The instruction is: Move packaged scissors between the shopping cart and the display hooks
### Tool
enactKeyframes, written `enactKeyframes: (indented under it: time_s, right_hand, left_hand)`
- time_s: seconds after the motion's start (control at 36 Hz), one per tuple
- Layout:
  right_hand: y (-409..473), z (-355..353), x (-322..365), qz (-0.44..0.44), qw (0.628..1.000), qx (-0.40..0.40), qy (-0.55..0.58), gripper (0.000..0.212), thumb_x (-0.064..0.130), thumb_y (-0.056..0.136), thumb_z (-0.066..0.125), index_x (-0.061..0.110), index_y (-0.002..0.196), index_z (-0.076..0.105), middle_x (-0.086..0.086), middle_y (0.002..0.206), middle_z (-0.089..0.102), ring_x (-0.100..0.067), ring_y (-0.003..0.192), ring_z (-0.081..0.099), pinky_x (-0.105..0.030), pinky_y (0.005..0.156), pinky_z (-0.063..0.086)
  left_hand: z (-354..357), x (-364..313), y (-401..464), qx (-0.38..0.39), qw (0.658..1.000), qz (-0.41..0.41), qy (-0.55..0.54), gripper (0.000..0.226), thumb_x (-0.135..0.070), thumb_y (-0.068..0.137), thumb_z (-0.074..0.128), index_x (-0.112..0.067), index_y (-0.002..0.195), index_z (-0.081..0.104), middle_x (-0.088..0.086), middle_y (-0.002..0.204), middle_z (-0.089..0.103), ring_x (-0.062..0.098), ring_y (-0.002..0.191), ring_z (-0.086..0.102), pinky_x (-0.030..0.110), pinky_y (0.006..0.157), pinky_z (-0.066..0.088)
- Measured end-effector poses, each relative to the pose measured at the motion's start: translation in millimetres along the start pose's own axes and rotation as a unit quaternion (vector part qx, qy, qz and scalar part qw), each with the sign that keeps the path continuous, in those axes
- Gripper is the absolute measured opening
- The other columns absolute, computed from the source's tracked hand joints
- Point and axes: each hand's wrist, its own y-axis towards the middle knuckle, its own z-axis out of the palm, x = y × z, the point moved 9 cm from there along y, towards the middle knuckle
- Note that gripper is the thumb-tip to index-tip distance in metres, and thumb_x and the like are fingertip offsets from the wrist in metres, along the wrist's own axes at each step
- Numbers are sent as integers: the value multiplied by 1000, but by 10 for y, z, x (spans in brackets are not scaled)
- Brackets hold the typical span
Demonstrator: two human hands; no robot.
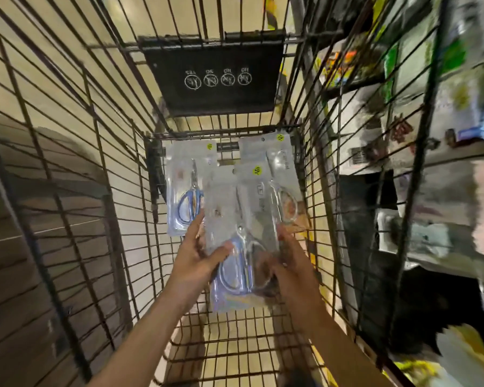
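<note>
Both hands inside cart (140, 191): left hand (196, 255) and right hand (288, 258) pinch scissors pack (235, 219) by its edges, likely for lifting; two more packs behind.

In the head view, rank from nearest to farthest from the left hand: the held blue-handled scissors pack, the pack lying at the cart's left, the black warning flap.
1. Held blue-handled scissors pack, in the left hand.
2. Left pack, just beyond.
3. Black warning flap, far end.

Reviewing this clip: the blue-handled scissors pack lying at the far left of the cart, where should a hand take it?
Probably by its near bottom edge, coming from the person's side. The blue-handled scissors pack lies flat on the cart floor; its near right corner sits under the pack in hand, leaving the near left edge exposed.
</note>
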Motion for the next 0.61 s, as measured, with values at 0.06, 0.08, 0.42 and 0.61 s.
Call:
enactKeyframes:
  time_s: [0.06,0.08,0.42,0.61]
  right_hand:
    - [111,-122,135,-36,997,-49,-40,41,26,97,65,37,135,54,19,118,68,-2,107,67,-31,90,58]
    - [176,-164,205,-51,995,-67,-43,40,23,97,66,33,134,54,14,119,67,-3,106,66,-20,85,56]
    - [1419,-118,123,-61,961,-142,-228,89,19,81,78,20,155,27,-7,150,38,-27,140,39,-53,112,43]
    - [1461,-172,24,-88,946,-166,-266,98,11,80,80,19,157,20,-9,150,37,-28,140,40,-49,111,46]
  left_hand:
    - [-43,-64,-35,-20,1000,16,1,78,4,86,71,-42,142,42,0,121,73,18,108,72,34,91,59]
    - [-86,-92,-44,-31,999,23,3,78,6,86,70,-43,140,42,0,119,74,16,107,72,33,90,60]
    - [-601,-177,-134,-106,993,40,-35,78,6,89,66,-37,149,41,0,112,74,11,96,74,23,66,61]
    - [-670,-125,-133,-138,989,40,-29,80,0,88,70,-42,148,41,2,116,72,9,86,76,23,58,59]
